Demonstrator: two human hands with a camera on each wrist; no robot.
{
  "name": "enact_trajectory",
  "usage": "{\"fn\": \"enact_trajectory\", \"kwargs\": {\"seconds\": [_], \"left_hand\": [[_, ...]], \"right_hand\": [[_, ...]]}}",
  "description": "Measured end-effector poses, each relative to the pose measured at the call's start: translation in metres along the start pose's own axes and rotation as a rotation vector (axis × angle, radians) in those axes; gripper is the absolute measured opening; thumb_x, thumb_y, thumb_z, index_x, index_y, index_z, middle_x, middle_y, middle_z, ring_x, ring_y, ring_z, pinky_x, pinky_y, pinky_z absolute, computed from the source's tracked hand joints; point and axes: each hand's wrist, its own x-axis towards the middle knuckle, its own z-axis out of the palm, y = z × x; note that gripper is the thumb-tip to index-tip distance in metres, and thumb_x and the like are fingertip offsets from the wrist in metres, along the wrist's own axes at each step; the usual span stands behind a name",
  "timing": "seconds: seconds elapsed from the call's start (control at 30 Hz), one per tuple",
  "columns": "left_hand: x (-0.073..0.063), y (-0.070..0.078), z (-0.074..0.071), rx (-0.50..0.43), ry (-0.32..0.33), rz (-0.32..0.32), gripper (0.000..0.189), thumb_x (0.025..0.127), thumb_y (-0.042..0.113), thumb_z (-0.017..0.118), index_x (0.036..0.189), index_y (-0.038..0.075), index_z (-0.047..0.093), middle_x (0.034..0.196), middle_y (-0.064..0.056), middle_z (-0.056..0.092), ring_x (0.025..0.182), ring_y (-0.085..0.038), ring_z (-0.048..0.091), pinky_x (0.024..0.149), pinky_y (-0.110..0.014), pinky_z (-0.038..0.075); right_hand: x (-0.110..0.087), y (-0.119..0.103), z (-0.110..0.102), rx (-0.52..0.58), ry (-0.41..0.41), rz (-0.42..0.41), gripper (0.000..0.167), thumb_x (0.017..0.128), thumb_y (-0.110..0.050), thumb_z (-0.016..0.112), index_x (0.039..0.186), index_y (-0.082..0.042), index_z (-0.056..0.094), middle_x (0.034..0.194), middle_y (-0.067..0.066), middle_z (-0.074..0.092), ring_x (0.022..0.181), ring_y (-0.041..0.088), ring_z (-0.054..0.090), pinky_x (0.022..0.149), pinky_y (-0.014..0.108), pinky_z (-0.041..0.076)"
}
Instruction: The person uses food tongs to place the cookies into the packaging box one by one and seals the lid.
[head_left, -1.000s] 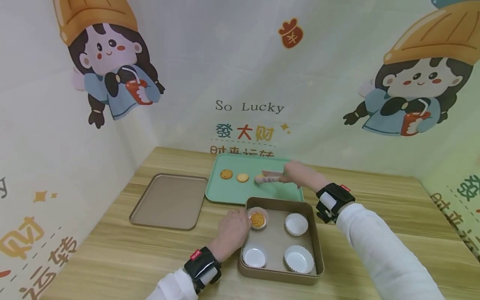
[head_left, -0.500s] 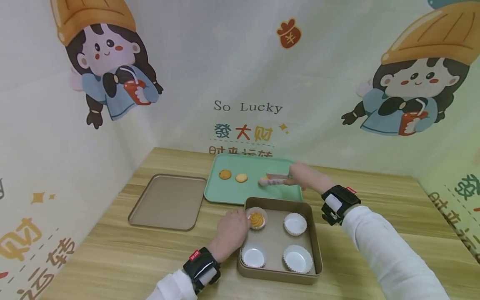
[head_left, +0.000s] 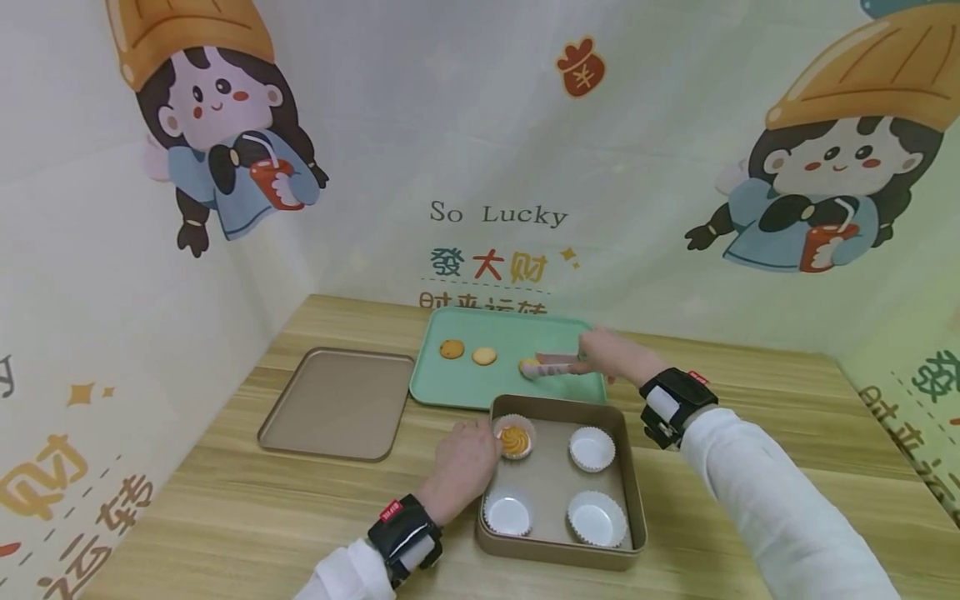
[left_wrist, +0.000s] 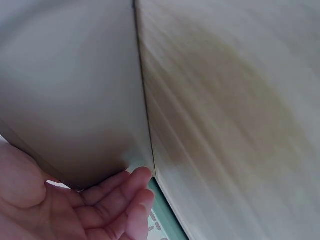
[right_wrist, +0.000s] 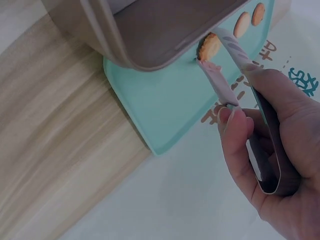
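In the head view my right hand (head_left: pixel 611 354) reaches over the green tray (head_left: pixel 442 387). It grips a pair of metal tongs (right_wrist: pixel 277 145) with pale patterned tips, thumb on one arm and fingers on the other. Between those tips stands a round golden cookie (right_wrist: pixel 209 48), tilted in the right wrist view. My left hand (head_left: pixel 462 467) holds the left wall of a deep brown baking pan (head_left: pixel 562 557), thumb and curled fingers at its edge. Inside the pan sit several white paper cups; the far-left cup (head_left: pixel 525 423) holds a swirled orange-brown cookie (head_left: pixel 515 441).
Two more cookies, a speckled one (head_left: pixel 452 349) and a plain one (head_left: pixel 484 357), lie on the green tray's left part. A shallow brown tray (head_left: pixel 337 404) sits on the wooden table (head_left: pixel 225 500) to the left. A printed curtain (head_left: pixel 637 167) hangs behind.
The tongs and the cookie at their tips have shifted slightly right and toward me on the green tray. My left hand stays at the pan's wall.
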Motion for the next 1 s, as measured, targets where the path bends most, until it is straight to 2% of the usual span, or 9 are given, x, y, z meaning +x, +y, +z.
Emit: {"fn": "enact_trajectory", "kwargs": {"seconds": [0.23,0.43,0.57,0.77,1.0], "left_hand": [[0.0,0.001,0.001,0.009,0.017,0.0,0.022,0.085,0.018,0.057,0.073,0.0,0.051,0.063,-0.008,0.046,0.059,-0.023,0.051,0.046,-0.034,0.045],[0.0,0.0,0.002,0.017,0.019,0.007,0.023,0.086,0.019,0.058,0.073,0.0,0.051,0.062,-0.008,0.045,0.058,-0.023,0.05,0.045,-0.033,0.045],[0.0,0.0,0.003,0.015,0.027,0.011,0.023,0.085,0.018,0.058,0.072,0.001,0.051,0.062,-0.008,0.045,0.058,-0.023,0.05,0.045,-0.032,0.045],[0.0,0.0,0.002,0.018,0.004,-0.006,0.023,0.086,0.018,0.057,0.073,0.0,0.051,0.062,-0.008,0.045,0.059,-0.023,0.05,0.045,-0.032,0.045],[0.001,0.001,0.001,0.032,-0.01,-0.002,0.024,0.086,0.019,0.057,0.073,0.0,0.051,0.062,-0.008,0.045,0.06,-0.023,0.051,0.045,-0.033,0.045]], "right_hand": [[0.005,-0.003,-0.005,-0.062,-0.035,0.015,0.027,0.085,-0.016,0.063,0.062,-0.007,0.052,0.047,-0.005,0.026,0.036,0.011,0.041,0.041,0.022,0.04],[0.001,0.002,-0.002,-0.049,0.016,-0.039,0.032,0.084,-0.013,0.064,0.055,-0.009,0.051,0.044,-0.005,0.033,0.035,0.014,0.046,0.039,0.022,0.041],[-0.004,0.005,-0.003,-0.067,0.036,-0.054,0.026,0.083,-0.012,0.065,0.058,-0.006,0.058,0.047,-0.002,0.044,0.036,0.011,0.046,0.038,0.022,0.042],[-0.019,0.006,-0.009,-0.069,0.078,-0.057,0.019,0.083,-0.01,0.065,0.067,-0.003,0.057,0.06,0.002,0.05,0.043,0.012,0.049,0.04,0.023,0.043],[-0.054,0.003,-0.016,-0.171,0.217,-0.174,0.024,0.081,-0.008,0.066,0.061,-0.005,0.054,0.051,-0.005,0.037,0.041,0.005,0.033,0.039,0.021,0.031]]}}
